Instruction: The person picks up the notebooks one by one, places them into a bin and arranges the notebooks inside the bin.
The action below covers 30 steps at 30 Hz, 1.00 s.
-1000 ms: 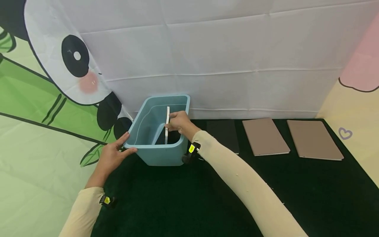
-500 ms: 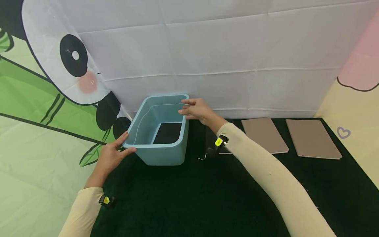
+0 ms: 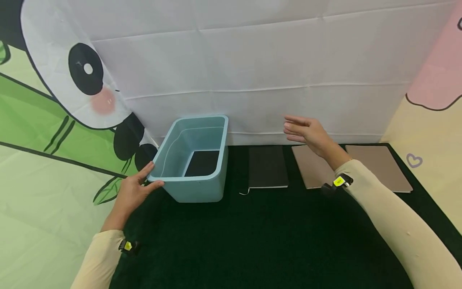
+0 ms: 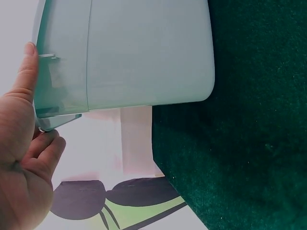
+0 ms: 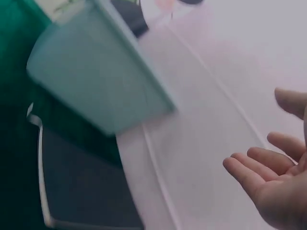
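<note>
My left hand [image 3: 130, 194] holds the near left corner of a light blue plastic tub [image 3: 195, 190], thumb along the front rim. In the left wrist view its other fingers [image 4: 48, 148] curl at the corner. A black notebook [image 3: 202, 163] lies flat on the tub's floor. Raised over the table, my right hand [image 3: 312, 136] has its fingers loosely extended and nothing in them. Below it is a pinkish-brown notebook [image 3: 310, 168], partly hidden by the hand and wrist. Left of that lies another black notebook [image 3: 268, 166], its white ribbon hanging out at the near left corner.
A second pinkish-brown notebook [image 3: 379, 166] lies at the right, partly behind the right forearm. Dark green cloth [image 3: 231, 241] covers the table. A white printed backdrop [image 3: 260, 72] stands close behind the tub and notebooks.
My right hand let go of a black notebook inside the tub, lifted out over the rim and moved right, above the brown notebook. The left hand stayed on the tub's corner.
</note>
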Available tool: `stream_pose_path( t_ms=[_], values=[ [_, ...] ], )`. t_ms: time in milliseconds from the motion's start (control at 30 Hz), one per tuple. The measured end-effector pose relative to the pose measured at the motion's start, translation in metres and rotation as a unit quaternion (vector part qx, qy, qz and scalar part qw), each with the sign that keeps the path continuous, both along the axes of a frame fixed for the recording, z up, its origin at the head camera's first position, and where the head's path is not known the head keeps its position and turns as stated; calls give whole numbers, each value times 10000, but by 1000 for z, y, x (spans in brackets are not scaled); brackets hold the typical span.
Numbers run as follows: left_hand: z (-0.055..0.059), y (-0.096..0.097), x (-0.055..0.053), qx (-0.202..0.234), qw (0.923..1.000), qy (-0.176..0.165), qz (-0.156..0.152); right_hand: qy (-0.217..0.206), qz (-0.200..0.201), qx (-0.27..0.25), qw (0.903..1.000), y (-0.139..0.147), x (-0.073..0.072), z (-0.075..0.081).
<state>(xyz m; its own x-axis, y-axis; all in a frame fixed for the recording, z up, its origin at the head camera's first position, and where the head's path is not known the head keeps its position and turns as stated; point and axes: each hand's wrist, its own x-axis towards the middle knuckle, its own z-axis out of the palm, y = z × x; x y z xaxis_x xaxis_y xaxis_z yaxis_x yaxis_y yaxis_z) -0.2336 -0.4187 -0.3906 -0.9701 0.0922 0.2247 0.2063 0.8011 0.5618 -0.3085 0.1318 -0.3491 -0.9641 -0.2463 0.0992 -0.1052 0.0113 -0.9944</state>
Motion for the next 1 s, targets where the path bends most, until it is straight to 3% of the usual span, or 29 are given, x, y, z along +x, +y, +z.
stream_pose_path(
  t_ms=[167, 400, 500, 667, 1000],
  values=[
    [-1, 1, -1, 6, 10000, -42, 11, 92, -359, 35, 9993, 51, 10, -24],
    [-1, 2, -1, -9, 10000, 11, 19, 669, -939, 723, 9907, 113, 27, -58],
    [-1, 3, 0, -43, 10000, 17, 34, 838, -1178, 1242, 9817, 137, 36, -72],
    [-1, 2, 1, 3, 10000, -66, 23, 648, -1447, 2219, 9621, 180, 52, -93],
    [-2, 2, 1, 122, 9999, 0, 24, 217, -2056, 2965, 9324, 243, 84, -124]
  ],
)
